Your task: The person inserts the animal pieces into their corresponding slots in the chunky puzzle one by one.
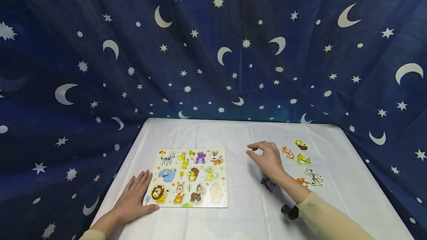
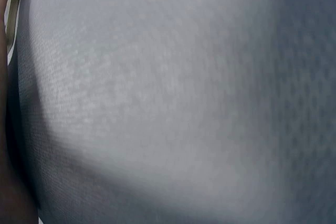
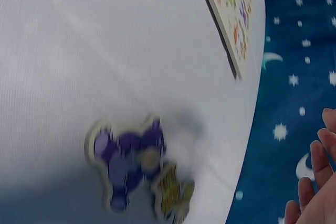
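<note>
My left hand (image 1: 135, 197) lies flat with fingers spread at the left edge of a wooden animal puzzle board (image 1: 224, 180), thumb by its near corner. The board carries animal pictures; the near right recess (image 1: 217, 193) is pale. To the right of the board my right hand (image 1: 267, 158) hovers over the table, thumb and index finger apart; no held piece can be made out. Beneath its wrist lies a purple hippo piece (image 1: 268, 184), with a yellow piece (image 3: 170, 192) beside it in the right wrist view. The right wrist view also shows the fingers (image 3: 320, 163) loosely bent.
Right of that forearm lie loose pieces: a hedgehog (image 1: 301, 145), a monkey (image 1: 287, 153), a crocodile (image 1: 303, 159), a zebra (image 1: 314, 177) and a partly hidden orange piece (image 1: 303, 182). White cloth (image 1: 247, 217) covers the table; a blue star-and-moon curtain (image 1: 213, 47) hangs behind.
</note>
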A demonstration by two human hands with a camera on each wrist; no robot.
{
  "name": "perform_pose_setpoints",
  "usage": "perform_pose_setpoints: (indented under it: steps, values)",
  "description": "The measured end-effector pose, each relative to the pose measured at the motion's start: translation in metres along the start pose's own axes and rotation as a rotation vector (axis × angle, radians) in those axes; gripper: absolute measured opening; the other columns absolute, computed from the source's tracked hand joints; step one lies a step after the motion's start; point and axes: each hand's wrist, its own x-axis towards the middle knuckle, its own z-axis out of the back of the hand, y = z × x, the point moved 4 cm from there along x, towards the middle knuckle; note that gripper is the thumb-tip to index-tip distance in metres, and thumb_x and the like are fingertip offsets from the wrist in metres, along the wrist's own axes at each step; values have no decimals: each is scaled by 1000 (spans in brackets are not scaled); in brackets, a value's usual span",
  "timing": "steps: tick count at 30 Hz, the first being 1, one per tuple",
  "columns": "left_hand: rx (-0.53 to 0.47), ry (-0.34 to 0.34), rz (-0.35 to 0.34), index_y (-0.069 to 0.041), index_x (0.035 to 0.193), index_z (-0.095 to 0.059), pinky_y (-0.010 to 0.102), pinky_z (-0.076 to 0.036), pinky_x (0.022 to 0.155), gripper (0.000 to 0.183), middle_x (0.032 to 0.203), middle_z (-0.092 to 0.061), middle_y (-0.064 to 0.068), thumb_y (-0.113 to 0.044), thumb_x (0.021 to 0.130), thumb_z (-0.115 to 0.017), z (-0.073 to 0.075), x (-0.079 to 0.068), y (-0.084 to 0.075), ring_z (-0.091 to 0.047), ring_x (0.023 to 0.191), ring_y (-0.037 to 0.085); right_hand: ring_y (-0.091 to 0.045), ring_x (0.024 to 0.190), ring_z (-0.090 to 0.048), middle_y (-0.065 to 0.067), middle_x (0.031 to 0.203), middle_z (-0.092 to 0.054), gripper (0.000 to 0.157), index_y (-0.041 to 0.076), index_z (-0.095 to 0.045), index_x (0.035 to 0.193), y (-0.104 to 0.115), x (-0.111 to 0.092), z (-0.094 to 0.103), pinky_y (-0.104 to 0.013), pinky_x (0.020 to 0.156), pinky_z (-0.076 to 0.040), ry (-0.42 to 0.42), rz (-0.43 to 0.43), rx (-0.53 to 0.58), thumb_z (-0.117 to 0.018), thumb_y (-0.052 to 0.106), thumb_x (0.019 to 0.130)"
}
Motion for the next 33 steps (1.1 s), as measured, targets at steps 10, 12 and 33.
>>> perform_pose_setpoints:
  steps: [10, 12, 33]
  values:
    - [9, -17, -15, 0, 158, -34, 43, -3, 126, 118, 163, -32, 21, -76, 76, -72, 0, -2, -1, -24, 152, 37, -35, 120, -49, -8, 108, -70, 31, 12, -77, 118, -41, -1, 34, -57, 98, -35, -40, -144, -56, -75, 32, 94]
    - [12, -27, -18, 0, 158, -35, 42, -2, 126, 118, 162, -33, 21, -76, 75, -72, 1, -4, -1, -23, 152, 36, -37, 120, -49, -10, 112, -69, 34, 10, -76, 120, -48, -5, 37, -58, 98, -36, -30, -160, -73, -74, 33, 95]
    - [4, -21, -5, 0, 158, -33, 41, 0, 126, 118, 163, -32, 21, -76, 76, -71, 0, -1, -1, -22, 153, 34, -41, 120, -54, -18, 126, -64, 46, 7, -70, 126, -102, -44, 29, -61, 100, -42, 51, -116, -128, -82, 28, 87]
